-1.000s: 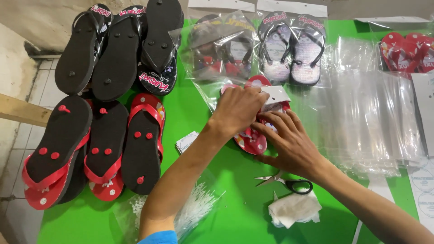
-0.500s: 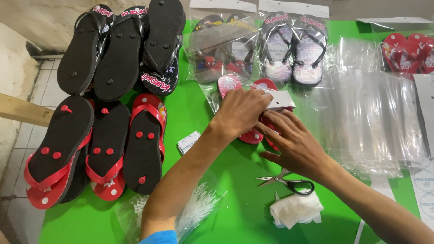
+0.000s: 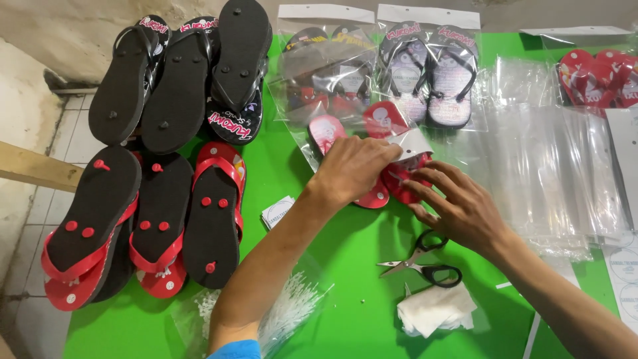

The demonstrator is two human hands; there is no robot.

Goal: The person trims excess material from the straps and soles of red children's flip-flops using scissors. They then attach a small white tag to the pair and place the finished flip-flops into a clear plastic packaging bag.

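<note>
Now the left hand [image 3: 355, 169] still holds the red slippers [image 3: 385, 156], slid further into the clear bag [image 3: 312, 100]; the right hand [image 3: 458, 206] rests open beside them.

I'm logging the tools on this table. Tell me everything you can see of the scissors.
The scissors are small, with black loop handles that look plastic and short silvery blades. They lie flat on the green table, blades slightly open and pointing left, handles to the right. The right hand reaches over the upper handle loop; whether it touches is unclear. A folded white cloth lies just below them, apart.
</note>
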